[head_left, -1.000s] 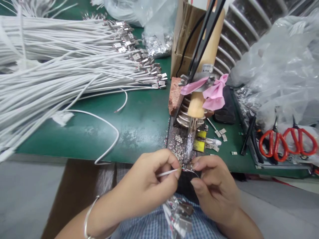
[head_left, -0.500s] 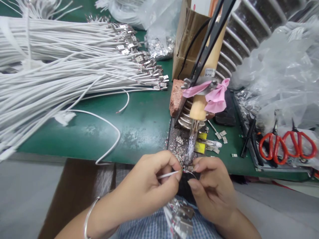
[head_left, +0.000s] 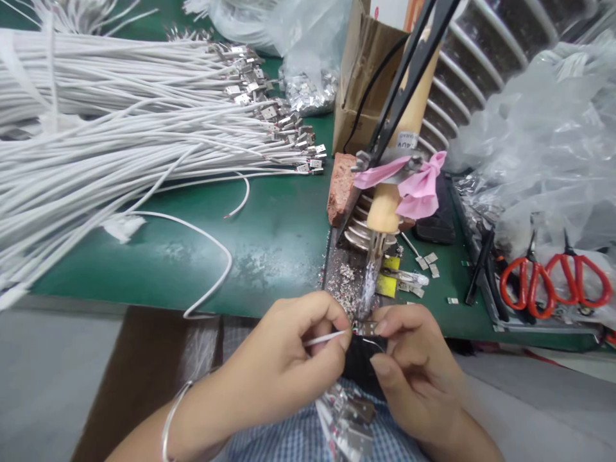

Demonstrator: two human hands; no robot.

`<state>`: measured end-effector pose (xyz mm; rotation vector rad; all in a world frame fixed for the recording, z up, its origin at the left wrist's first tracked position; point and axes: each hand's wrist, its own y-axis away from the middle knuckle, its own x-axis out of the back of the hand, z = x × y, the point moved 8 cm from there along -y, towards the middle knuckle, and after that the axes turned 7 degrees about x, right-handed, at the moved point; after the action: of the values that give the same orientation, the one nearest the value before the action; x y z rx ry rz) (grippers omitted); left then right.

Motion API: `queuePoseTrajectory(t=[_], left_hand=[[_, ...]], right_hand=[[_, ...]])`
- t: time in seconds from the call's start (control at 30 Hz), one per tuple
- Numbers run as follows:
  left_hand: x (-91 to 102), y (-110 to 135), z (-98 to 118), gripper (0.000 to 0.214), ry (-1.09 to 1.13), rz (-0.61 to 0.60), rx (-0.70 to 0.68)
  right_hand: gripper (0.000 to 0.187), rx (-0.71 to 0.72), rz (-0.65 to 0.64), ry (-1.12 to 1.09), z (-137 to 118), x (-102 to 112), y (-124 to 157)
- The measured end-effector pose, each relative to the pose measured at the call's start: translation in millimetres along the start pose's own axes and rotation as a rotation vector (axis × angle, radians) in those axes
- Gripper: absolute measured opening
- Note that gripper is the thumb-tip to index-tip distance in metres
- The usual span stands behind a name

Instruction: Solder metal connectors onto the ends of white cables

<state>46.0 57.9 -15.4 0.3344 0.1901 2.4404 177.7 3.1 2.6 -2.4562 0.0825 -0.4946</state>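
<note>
My left hand [head_left: 298,353] pinches a white cable [head_left: 325,338] between thumb and forefinger, close to its right end. Against that end sits a small metal USB plug [head_left: 366,328], its right side touched by the forefinger of my right hand [head_left: 418,366]. A thin silvery wire [head_left: 373,342], which looks like solder, curves out from the bent fingers of my right hand. Just above the plug is the tip of a wooden-handled soldering iron [head_left: 384,215], clamped pointing down. Finished-looking cable ends with plugs [head_left: 356,430] hang over my lap below.
Bundles of white cables [head_left: 144,83] with metal plugs cover the table's left. A brick [head_left: 341,189] and a cardboard box [head_left: 356,83] stand behind the iron. Loose plugs [head_left: 430,258], red-handled scissors [head_left: 527,285] and plastic bags [head_left: 539,141] lie to the right.
The thin wire's end has drawn away from the iron's tip, down and to the right. My right thumb has shifted slightly right and down. My left hand stays in place.
</note>
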Motion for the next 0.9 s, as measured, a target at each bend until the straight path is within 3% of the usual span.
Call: queuePoseTrajectory(t=[0.3,0.9], left_hand=[[-1.7,0.3,-6.0,0.01,-0.002,-0.026,0.076],[1.1,-0.5,0.2,0.011,0.01,0.014,0.032]], right_hand=[[0.018,0.035,-0.019,0.003,-1.3,-2.7,-0.8],[0.019,0.064,-0.047,-0.003,-4.5,0.5,-5.6]])
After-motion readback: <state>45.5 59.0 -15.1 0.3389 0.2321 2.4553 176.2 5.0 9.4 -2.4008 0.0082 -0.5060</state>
